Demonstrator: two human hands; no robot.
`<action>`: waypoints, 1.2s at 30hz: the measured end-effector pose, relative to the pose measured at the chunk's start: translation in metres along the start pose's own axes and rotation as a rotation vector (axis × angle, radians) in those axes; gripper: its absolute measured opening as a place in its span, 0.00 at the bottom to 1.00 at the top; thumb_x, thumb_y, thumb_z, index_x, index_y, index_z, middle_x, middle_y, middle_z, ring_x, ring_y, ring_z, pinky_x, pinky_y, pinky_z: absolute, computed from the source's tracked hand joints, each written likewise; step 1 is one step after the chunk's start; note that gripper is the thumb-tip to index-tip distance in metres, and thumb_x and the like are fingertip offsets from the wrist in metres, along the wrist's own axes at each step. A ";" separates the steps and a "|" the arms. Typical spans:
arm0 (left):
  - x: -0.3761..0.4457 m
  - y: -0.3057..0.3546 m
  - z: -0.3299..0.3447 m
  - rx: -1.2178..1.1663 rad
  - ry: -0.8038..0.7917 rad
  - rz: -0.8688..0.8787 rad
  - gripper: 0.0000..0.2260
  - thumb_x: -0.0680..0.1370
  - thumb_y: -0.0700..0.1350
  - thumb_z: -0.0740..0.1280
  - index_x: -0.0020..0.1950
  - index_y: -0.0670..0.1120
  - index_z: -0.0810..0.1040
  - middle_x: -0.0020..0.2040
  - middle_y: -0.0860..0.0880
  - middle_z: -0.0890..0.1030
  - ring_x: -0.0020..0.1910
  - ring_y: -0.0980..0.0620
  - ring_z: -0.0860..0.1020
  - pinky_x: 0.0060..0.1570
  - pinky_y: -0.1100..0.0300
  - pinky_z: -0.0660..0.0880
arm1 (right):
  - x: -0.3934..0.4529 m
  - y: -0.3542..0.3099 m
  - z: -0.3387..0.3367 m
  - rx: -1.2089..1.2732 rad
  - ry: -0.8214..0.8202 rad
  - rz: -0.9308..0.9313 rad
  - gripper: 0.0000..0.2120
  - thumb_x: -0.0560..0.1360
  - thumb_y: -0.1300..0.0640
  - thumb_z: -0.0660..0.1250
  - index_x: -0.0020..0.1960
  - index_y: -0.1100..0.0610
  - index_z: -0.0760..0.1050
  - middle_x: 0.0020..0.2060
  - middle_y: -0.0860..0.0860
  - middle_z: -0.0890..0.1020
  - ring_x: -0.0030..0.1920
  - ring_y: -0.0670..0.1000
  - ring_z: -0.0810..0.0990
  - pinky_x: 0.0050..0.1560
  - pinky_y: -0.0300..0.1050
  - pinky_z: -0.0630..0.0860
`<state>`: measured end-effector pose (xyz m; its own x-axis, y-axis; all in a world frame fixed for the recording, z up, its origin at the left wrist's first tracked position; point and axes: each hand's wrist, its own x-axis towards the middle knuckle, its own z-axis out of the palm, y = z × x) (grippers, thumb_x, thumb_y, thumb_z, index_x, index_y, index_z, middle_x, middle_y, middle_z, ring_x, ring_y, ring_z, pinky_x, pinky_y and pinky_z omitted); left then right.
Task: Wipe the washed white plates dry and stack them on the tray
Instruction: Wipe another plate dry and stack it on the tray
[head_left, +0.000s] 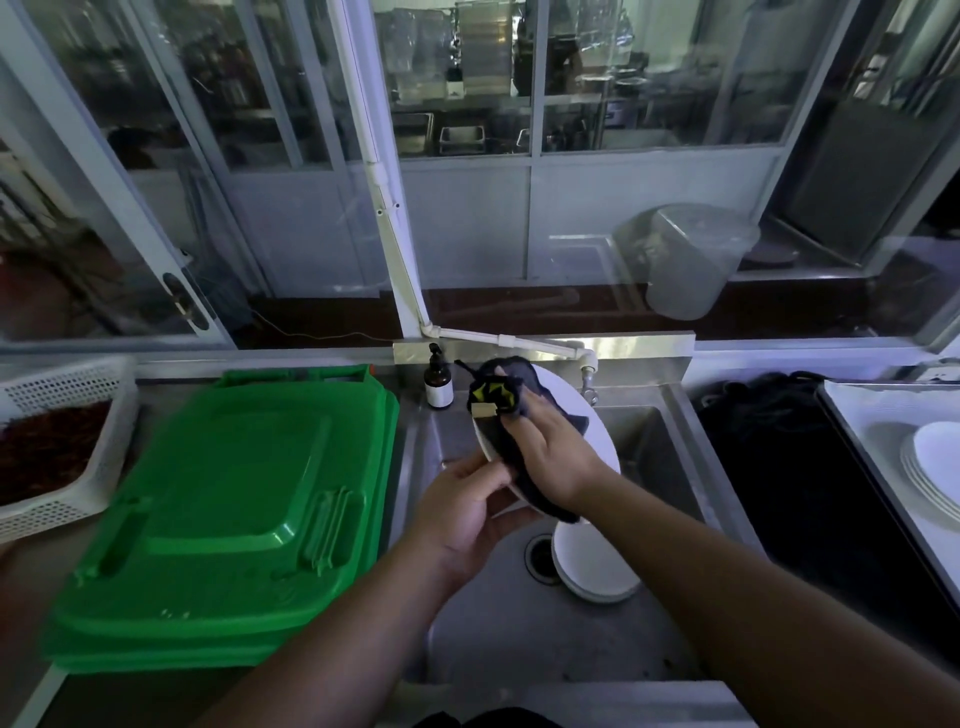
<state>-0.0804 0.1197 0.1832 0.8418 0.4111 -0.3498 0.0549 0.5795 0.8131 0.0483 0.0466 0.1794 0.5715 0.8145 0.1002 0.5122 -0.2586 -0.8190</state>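
The left hand pinches the lower rim of the white plate, held tilted above the sink; the right hand presses a dark cloth flat against its face. The left grip is narrow, on the rim only — a wet edge could slip under wiping pressure and drop onto the stacked plates in the basin. The tray, with dried plates, lies to the right; black netting lies between. A tap and a soap bottle stand near, and a green lid covers the left bench.
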 end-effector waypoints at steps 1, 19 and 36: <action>-0.003 0.000 0.002 0.001 -0.005 -0.005 0.14 0.81 0.33 0.63 0.48 0.45 0.87 0.48 0.38 0.85 0.48 0.43 0.85 0.52 0.45 0.83 | 0.006 0.001 -0.003 -0.054 0.003 0.001 0.29 0.83 0.46 0.48 0.83 0.50 0.63 0.82 0.48 0.66 0.82 0.46 0.58 0.83 0.52 0.52; -0.019 0.019 -0.008 0.041 0.002 0.050 0.15 0.81 0.32 0.62 0.55 0.44 0.87 0.55 0.40 0.86 0.49 0.45 0.86 0.44 0.51 0.83 | 0.045 0.033 -0.072 0.446 0.089 0.441 0.09 0.77 0.51 0.77 0.55 0.50 0.84 0.54 0.53 0.88 0.58 0.55 0.86 0.68 0.57 0.78; -0.017 0.002 0.002 -0.003 0.015 0.141 0.14 0.69 0.37 0.69 0.53 0.45 0.86 0.51 0.43 0.87 0.47 0.47 0.86 0.41 0.53 0.84 | -0.001 0.035 -0.047 0.839 0.393 0.671 0.14 0.76 0.49 0.78 0.53 0.57 0.81 0.46 0.53 0.86 0.46 0.53 0.86 0.41 0.44 0.81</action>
<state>-0.0932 0.1130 0.1917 0.8331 0.4986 -0.2393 -0.0645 0.5174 0.8533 0.0959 0.0117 0.1772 0.8045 0.3862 -0.4513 -0.4774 -0.0316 -0.8781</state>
